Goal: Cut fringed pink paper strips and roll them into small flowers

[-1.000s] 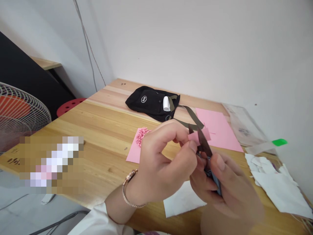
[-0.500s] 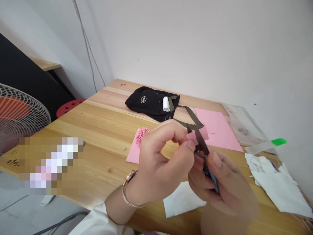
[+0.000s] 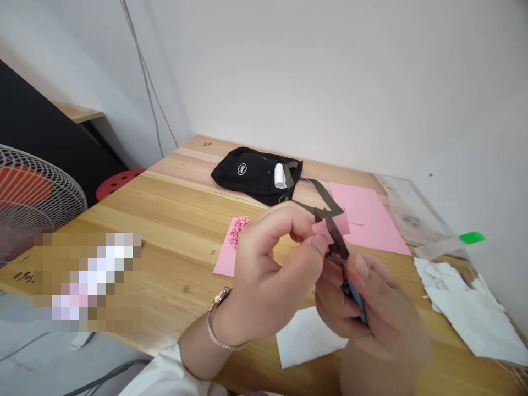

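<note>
A small strip of pink paper (image 3: 340, 224) is pinched between the thumb and fingers of my left hand (image 3: 276, 269). My right hand (image 3: 371, 308) grips a pair of scissors (image 3: 337, 237) with dark blades, parted around the strip. Part of the handles is hidden by my fingers. Beyond my left hand, a heap of pink paper curls (image 3: 239, 228) lies on a pink sheet (image 3: 225, 261), partly covered by that hand. Under my hands is a white sheet (image 3: 309, 338). A larger pink sheet (image 3: 371, 214) rests behind the scissors.
A black bag (image 3: 256, 176) with an olive strap lies near the wall. Torn white paper (image 3: 474, 313) and a clear plastic sleeve (image 3: 402, 209) with a green tab (image 3: 472, 237) are on the right. A fan (image 3: 37, 187) and a red stool (image 3: 117, 184) stand left of the wooden table (image 3: 165, 236).
Both hands, with the paper strip and the scissors, have shifted very slightly left. The blades remain parted around the strip.
</note>
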Motion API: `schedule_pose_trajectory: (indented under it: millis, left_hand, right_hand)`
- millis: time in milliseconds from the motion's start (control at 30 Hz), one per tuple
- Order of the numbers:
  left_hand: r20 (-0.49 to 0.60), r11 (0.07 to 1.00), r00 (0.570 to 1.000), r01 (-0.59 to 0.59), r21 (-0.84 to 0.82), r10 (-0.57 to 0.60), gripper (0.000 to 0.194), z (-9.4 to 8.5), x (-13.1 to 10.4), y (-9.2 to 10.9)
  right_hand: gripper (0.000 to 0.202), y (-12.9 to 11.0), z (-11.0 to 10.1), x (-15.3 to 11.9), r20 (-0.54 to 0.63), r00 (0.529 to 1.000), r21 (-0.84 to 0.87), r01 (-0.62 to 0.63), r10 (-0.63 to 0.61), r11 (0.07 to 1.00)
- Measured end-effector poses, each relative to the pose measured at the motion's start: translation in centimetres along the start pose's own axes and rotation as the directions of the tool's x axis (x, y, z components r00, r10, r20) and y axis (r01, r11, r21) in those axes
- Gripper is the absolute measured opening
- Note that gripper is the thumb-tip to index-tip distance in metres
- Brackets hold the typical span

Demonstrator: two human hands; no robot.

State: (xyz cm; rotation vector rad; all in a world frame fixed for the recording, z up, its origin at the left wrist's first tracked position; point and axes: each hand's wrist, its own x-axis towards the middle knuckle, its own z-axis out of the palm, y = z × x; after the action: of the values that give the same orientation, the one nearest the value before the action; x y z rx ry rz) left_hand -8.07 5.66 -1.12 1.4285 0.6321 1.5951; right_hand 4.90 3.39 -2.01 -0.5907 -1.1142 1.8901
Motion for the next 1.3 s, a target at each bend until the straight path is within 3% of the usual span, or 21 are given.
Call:
schedule_pose_trajectory:
  millis: [500,1300]
  left_hand:
    - [-0.004,1.000,1.000,0.016,-0.019,-0.016,0.017,0.01,-0.10,0.08]
    - [0.004,1.000,1.000,0.016,-0.017,-0.016,0.016,-0.09,-0.11,-0.03]
  right_hand:
    - [0.038,-0.03,0.23,0.11,-0.042,0.999,-0.044,-0.019,0.017,0.999]
    - [0.034,-0.21,0.18,0.10,0.028,0.999,0.053,-0.024,0.023,0.998]
